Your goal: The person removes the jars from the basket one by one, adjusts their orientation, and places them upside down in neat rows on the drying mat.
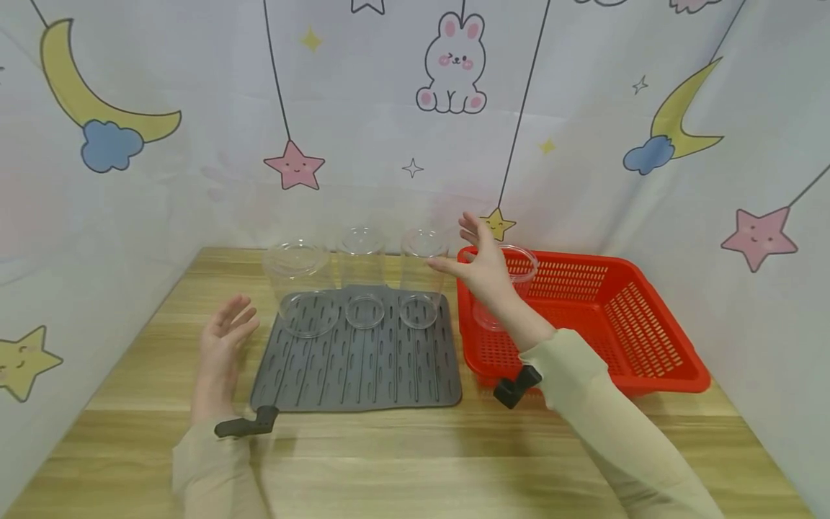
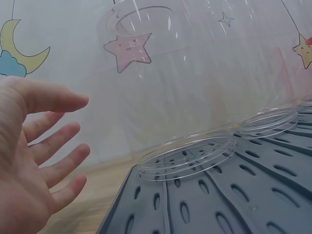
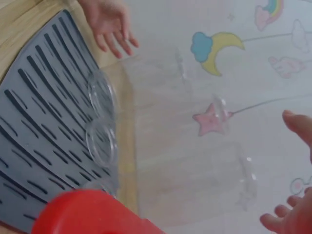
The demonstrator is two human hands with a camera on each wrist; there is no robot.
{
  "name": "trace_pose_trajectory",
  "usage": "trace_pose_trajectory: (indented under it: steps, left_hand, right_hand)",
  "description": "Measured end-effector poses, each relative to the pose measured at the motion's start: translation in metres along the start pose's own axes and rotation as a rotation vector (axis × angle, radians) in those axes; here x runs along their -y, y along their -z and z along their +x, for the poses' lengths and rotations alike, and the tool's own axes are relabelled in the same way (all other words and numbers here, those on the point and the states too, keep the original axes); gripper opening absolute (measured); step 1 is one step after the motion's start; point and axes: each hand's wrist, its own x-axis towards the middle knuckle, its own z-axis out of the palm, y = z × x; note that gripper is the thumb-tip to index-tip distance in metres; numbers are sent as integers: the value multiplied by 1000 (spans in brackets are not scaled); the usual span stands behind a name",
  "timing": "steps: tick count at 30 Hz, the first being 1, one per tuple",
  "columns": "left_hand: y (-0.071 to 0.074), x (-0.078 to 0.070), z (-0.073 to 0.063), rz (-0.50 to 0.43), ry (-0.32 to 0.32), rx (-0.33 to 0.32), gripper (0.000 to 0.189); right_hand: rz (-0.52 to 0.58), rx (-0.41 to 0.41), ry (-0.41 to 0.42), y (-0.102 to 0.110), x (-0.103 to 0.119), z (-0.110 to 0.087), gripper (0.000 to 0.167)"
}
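Cups: three clear plastic cups stand upside down in a row along the far edge of the grey mat; the left cup is the widest, the middle cup and the right cup are narrower.
Fourth cup: another clear cup stands in the near left corner of the red basket, partly hidden behind the right hand.
Right hand: the right hand is raised between the right cup and the cup in the basket, fingers spread and straight, holding nothing; its fingertips are just beside the right cup, and whether they touch it cannot be told.
Left hand: the left hand rests on the wooden table just left of the mat, palm turned inward, fingers loose and apart, gripping nothing; the left cup is the nearest one.
Mat: lies flat on the table, touching the left side of the basket.
Backdrop: a pale curtain printed with moons, stars and a rabbit.
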Motion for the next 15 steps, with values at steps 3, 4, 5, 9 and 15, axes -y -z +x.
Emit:
trace_pose_trajectory:
  steps: [3,4,5,9,15]
  left_hand:
    - [0,0,1,-2,6,3,48]
    - [0,0,2,-3,8,4,50]
    - [0,0,2,-3,10,5,50]
    - [2,1,4,-1,18,20,49]
    - [4,4,8,2,15,51,42]
  right_hand:
    - [7,-19,20,12,4,-4,91]
    - [3,-26,22,17,4,-5,91]
    - [0,-31,22,21,4,-6,91]
    - [-27,-41,-25,39,-1,-9,90]
    - [-30,-108,-118,63,-14,-14,95]
